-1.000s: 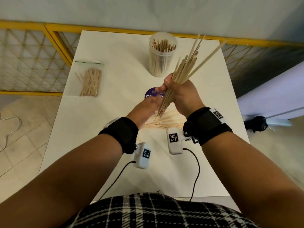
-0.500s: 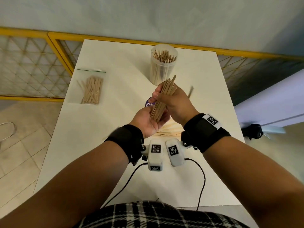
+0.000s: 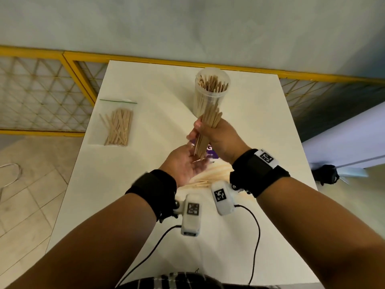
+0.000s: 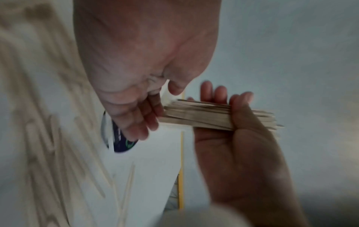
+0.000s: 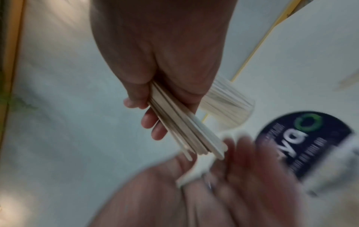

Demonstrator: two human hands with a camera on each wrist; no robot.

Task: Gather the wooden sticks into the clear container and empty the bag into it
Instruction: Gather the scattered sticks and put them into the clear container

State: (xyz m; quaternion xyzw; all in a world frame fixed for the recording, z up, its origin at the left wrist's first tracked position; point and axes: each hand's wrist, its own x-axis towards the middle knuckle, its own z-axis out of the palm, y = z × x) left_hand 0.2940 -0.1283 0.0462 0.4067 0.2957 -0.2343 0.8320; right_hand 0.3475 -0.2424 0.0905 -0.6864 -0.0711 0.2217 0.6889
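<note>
So from the head view, the right hand (image 3: 218, 136) is wrapped around a bundle of sticks (image 3: 208, 128) that's way tidier than a second ago, when they fanned out everywhere; now the left hand (image 3: 185, 163) sits palm-up with relaxed fingers right under the lower ends, looks like it's tapping them even. That probably means the bundle is about ready to go in the container (image 3: 211, 90), which stands just beyond it, already partly full. More loose sticks (image 3: 216, 174) lie on the worktop (image 3: 145, 80) below the hands, and the bag (image 3: 118, 126) sits unopened near the left edge, plenty of room around it. Left wrist view: flat fingers (image 4: 141, 119) touching the bundle's ends. Right wrist view: blurry, but the grip on the bundle is clear, round lid (image 5: 303, 138) close by.
</note>
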